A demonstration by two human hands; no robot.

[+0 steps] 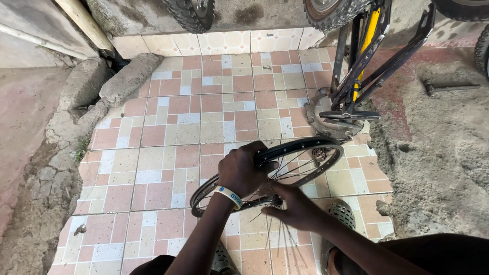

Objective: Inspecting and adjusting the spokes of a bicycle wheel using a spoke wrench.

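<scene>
A black bicycle wheel rim (310,146) with thin loose spokes is held tilted above the tiled floor. My left hand (243,170), with a pale wristband, is closed over the rim's near upper edge. My right hand (295,206) reaches in from the right with its fingers at the hub (276,201) and spokes near the rim's lower part. Whether the fingers pinch a spoke cannot be told. Several loose spokes (277,239) hang down below the hub.
An upturned bicycle frame (356,76) with chainring (326,125) stands at the back right on the tiles. Tyres (191,12) show along the top edge. A metal tool (448,87) lies on the concrete at right. Broken concrete (76,102) borders the left. My sandal (344,214) is under the rim.
</scene>
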